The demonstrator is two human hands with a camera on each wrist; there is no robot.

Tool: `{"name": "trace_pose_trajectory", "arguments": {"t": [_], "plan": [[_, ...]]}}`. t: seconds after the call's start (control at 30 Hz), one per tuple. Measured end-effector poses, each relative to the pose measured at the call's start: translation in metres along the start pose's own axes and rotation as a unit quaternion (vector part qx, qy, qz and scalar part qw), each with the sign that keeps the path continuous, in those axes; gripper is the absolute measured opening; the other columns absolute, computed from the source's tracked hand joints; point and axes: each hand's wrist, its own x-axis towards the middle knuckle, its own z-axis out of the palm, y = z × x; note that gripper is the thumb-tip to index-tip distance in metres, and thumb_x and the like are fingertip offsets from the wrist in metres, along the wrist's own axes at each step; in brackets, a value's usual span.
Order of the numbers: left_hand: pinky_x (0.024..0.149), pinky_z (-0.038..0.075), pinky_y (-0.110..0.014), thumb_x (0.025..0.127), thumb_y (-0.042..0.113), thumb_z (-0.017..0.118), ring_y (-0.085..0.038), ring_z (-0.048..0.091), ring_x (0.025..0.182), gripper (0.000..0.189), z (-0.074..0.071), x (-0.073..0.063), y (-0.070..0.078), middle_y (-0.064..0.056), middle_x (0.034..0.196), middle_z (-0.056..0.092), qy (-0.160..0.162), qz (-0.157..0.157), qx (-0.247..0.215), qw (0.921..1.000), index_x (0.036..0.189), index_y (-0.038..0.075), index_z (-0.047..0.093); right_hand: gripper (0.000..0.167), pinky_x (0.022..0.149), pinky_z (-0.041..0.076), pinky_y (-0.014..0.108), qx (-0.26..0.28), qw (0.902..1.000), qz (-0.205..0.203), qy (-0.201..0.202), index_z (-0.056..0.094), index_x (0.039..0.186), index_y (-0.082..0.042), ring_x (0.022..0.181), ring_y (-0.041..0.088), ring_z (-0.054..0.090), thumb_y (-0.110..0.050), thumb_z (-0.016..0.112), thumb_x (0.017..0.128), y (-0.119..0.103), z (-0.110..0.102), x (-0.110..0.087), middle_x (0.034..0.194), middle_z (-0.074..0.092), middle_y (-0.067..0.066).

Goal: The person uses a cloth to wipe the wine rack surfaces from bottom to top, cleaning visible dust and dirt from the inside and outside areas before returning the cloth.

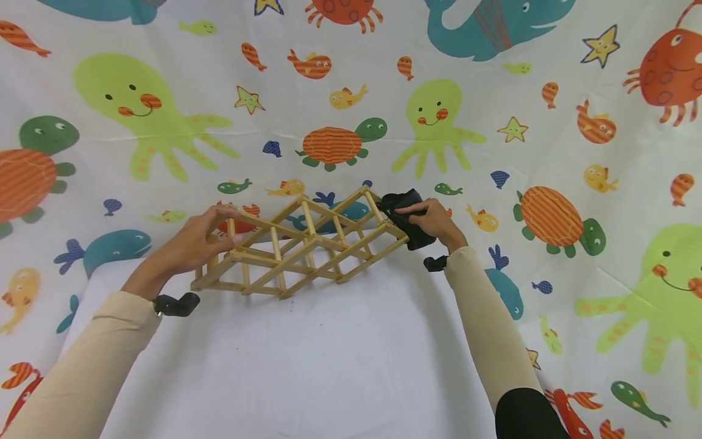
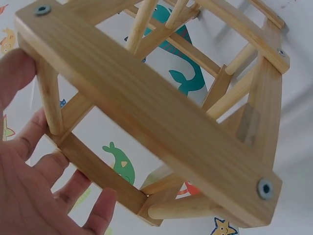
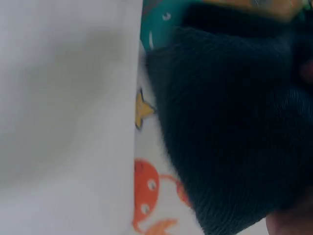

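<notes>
A latticed wooden rack (image 1: 310, 241), made of crossed slats and round dowels, stands at the far part of the white table. At its left end my left hand (image 1: 196, 242) grips the frame, thumb and fingers on either side of a dowel. The left wrist view shows a slat (image 2: 149, 108) with metal fasteners close up, the fingers (image 2: 51, 166) behind it. My right hand (image 1: 437, 223) holds a dark cloth (image 1: 421, 236) at the rack's right end. In the right wrist view the cloth (image 3: 230, 127) hides most of that hand.
The white table (image 1: 307, 366) reaches toward me below the rack. A white curtain (image 1: 307, 73) printed with sea animals hangs behind it and at both sides. Black straps with small devices (image 1: 177, 305) sit on both wrists.
</notes>
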Motion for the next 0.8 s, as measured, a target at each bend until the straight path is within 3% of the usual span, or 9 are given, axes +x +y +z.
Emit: {"name": "trace_pose_trajectory", "arguments": {"t": [0.1, 0.13, 0.2, 0.4, 0.47, 0.53, 0.63, 0.67, 0.8], "plan": [[0.116, 0.025, -0.084, 0.104, 0.020, 0.071, -0.057, 0.026, 0.157, 0.061, -0.001, 0.001, 0.001, -0.026, 0.174, 0.025, 0.002, 0.009, 0.000, 1.0000, 0.154, 0.008, 0.040, 0.031, 0.094, 0.046, 0.037, -0.025, 0.9984, -0.020, -0.046, 0.085, 0.114, -0.015, 0.101, 0.017, 0.057, -0.001, 0.064, 0.096, 0.003, -0.016, -0.005, 0.121, 0.071, 0.015], [0.116, 0.025, -0.084, 0.104, 0.020, 0.071, -0.057, 0.026, 0.157, 0.061, -0.001, 0.001, 0.002, -0.026, 0.174, 0.025, 0.001, 0.007, 0.000, 1.0000, 0.155, 0.008, 0.039, 0.031, 0.097, 0.045, 0.037, -0.029, 0.9976, -0.028, -0.057, 0.085, 0.112, -0.013, 0.109, 0.020, 0.056, 0.000, 0.063, 0.096, 0.005, -0.020, -0.006, 0.124, 0.073, 0.015], [0.116, 0.023, -0.085, 0.104, 0.020, 0.071, -0.057, 0.024, 0.158, 0.061, -0.001, 0.001, 0.002, -0.026, 0.174, 0.023, 0.000, 0.005, -0.003, 1.0000, 0.155, 0.008, 0.039, 0.031, 0.086, 0.045, 0.028, -0.031, 0.9967, -0.037, -0.066, 0.084, 0.112, -0.010, 0.108, 0.021, 0.058, 0.002, 0.062, 0.096, 0.007, -0.027, -0.009, 0.129, 0.074, 0.016], [0.117, 0.020, -0.085, 0.104, 0.022, 0.071, -0.058, 0.019, 0.159, 0.063, 0.000, 0.002, 0.002, -0.027, 0.176, 0.016, -0.003, -0.003, -0.001, 1.0000, 0.156, 0.008, 0.038, 0.038, 0.080, 0.050, 0.021, 0.036, 0.9986, -0.023, 0.032, 0.081, 0.125, -0.018, 0.110, 0.017, 0.060, -0.001, 0.063, 0.096, 0.003, -0.020, -0.016, 0.144, 0.068, 0.014], [0.117, 0.020, -0.085, 0.104, 0.024, 0.070, -0.059, 0.019, 0.159, 0.064, 0.001, 0.002, 0.002, -0.028, 0.176, 0.015, -0.004, -0.009, 0.004, 0.9999, 0.157, 0.008, 0.037, 0.041, 0.071, 0.052, 0.021, 0.050, 0.9974, -0.015, 0.050, 0.079, 0.128, -0.022, 0.095, 0.013, 0.061, -0.002, 0.063, 0.097, 0.003, -0.011, -0.014, 0.142, 0.067, 0.016], [0.116, 0.021, -0.085, 0.105, 0.027, 0.070, -0.060, 0.020, 0.158, 0.066, 0.001, 0.001, 0.001, -0.028, 0.176, 0.016, -0.005, -0.017, 0.010, 0.9998, 0.157, 0.008, 0.035, 0.043, 0.061, 0.047, 0.021, 0.038, 0.9985, -0.010, 0.038, 0.078, 0.130, -0.025, 0.074, 0.010, 0.052, -0.001, 0.063, 0.098, 0.005, -0.002, -0.011, 0.141, 0.064, 0.019], [0.115, 0.023, -0.086, 0.105, 0.030, 0.069, -0.061, 0.022, 0.157, 0.067, 0.001, 0.001, -0.001, -0.028, 0.175, 0.019, -0.006, -0.023, 0.013, 0.9996, 0.159, 0.009, 0.034, 0.043, 0.054, 0.038, 0.022, 0.006, 1.0000, 0.002, 0.004, 0.078, 0.131, -0.027, 0.059, 0.007, 0.034, -0.002, 0.063, 0.098, 0.007, 0.002, -0.010, 0.144, 0.062, 0.020], [0.115, 0.023, -0.086, 0.105, 0.029, 0.069, -0.060, 0.022, 0.157, 0.067, 0.001, 0.001, -0.001, -0.027, 0.175, 0.020, -0.006, -0.021, 0.010, 0.9997, 0.158, 0.009, 0.035, 0.042, 0.055, 0.035, 0.023, -0.001, 1.0000, 0.000, -0.007, 0.078, 0.130, -0.026, 0.059, 0.008, 0.032, -0.002, 0.063, 0.098, 0.008, 0.001, -0.010, 0.144, 0.063, 0.021], [0.115, 0.025, -0.085, 0.104, 0.026, 0.071, -0.059, 0.024, 0.157, 0.066, -0.001, 0.002, -0.001, -0.027, 0.175, 0.020, -0.005, -0.007, 0.004, 1.0000, 0.157, 0.008, 0.037, 0.036, 0.066, 0.044, 0.021, -0.012, 0.9989, -0.010, -0.045, 0.081, 0.124, -0.016, 0.076, 0.003, 0.051, -0.001, 0.061, 0.098, 0.009, -0.015, -0.018, 0.145, 0.066, 0.019]]}}
